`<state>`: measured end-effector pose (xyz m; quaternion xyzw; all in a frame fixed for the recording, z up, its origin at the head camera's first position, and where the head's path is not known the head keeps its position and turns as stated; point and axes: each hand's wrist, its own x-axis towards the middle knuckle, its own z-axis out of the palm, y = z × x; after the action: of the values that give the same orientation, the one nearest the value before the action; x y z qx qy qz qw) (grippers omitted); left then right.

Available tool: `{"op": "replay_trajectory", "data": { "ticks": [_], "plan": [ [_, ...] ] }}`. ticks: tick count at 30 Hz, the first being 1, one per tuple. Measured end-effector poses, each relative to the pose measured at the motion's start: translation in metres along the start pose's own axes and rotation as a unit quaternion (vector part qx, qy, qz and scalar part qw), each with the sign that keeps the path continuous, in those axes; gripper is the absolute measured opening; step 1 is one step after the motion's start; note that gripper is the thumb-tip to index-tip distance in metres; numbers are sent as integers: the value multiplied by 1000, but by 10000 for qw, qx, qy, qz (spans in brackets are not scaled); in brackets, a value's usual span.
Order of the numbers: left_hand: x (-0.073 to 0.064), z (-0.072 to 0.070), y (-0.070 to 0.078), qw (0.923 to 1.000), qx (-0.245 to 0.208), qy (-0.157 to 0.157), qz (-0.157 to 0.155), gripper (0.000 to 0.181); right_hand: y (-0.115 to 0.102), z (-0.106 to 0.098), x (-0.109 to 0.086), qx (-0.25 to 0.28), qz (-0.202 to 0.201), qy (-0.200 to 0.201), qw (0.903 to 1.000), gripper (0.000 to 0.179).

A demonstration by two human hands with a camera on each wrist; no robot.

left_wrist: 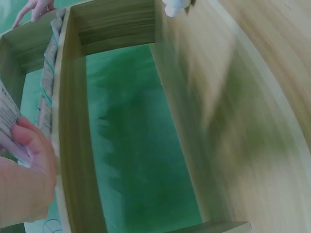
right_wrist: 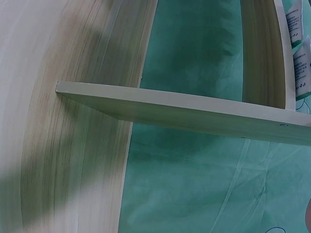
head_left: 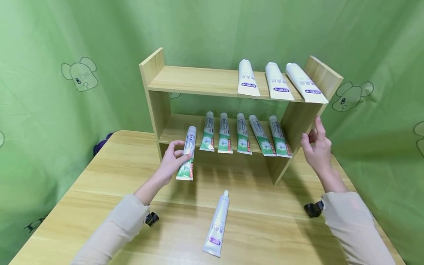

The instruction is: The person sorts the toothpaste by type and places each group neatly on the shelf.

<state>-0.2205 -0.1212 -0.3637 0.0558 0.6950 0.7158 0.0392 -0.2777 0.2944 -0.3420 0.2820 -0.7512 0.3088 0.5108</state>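
Observation:
My left hand (head_left: 172,160) holds a green-and-white toothpaste tube (head_left: 190,147) between thumb and fingers, cap end up, in front of the left part of the middle shelf. In the left wrist view, the tube (left_wrist: 10,121) is cut off by the frame edge. My right hand (head_left: 318,147) touches the right side panel (head_left: 298,121) of the wooden rack, its index finger pointing up along it. Several like green-and-white tubes (head_left: 243,138) lie in a row on the middle shelf (head_left: 179,127), flat ends at the front edge.
Three white toothpaste tubes (head_left: 278,82) with purple labels lie on the top shelf (head_left: 195,79), towards its right end. Another white tube (head_left: 216,226) lies on the wooden table (head_left: 261,224) before the rack. A green curtain (head_left: 212,29) hangs behind.

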Motion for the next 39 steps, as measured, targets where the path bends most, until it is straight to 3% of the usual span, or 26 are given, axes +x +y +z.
{"op": "replay_trajectory", "data": {
  "ticks": [3, 7, 13, 19, 23, 28, 31, 39],
  "plan": [
    [-1, -3, 5, 9998, -161, -141, 8, 36, 0, 0, 1, -2, 9, 4, 10000, 58],
    [-2, -9, 10, 9980, -418, -414, -226, 26, -1, 0, 1, 27, 30, 17, 10000, 58],
    [-1, -12, 16, 9914, -886, -778, -566, 52, -1, 1, 0, 46, 39, 25, 10000, 59],
    [-3, -16, 20, 9874, -1183, -895, -552, 70, -1, 2, 0, 39, 23, 65, 10000, 60],
    [-4, -18, 21, 9886, -1131, -853, -513, 69, 0, 1, 0, -4, 54, 57, 10000, 61],
    [-3, -21, 16, 9937, -599, -831, -457, 59, -1, 1, 1, -50, 74, -15, 10000, 62],
    [-4, -20, 15, 9959, -267, -815, -296, 57, -2, 1, 0, -63, 78, -54, 9999, 62],
    [3, -12, 20, 9973, 38, -729, 76, 54, -1, 1, 1, -7, 54, 11, 10000, 61]
  ]
}}
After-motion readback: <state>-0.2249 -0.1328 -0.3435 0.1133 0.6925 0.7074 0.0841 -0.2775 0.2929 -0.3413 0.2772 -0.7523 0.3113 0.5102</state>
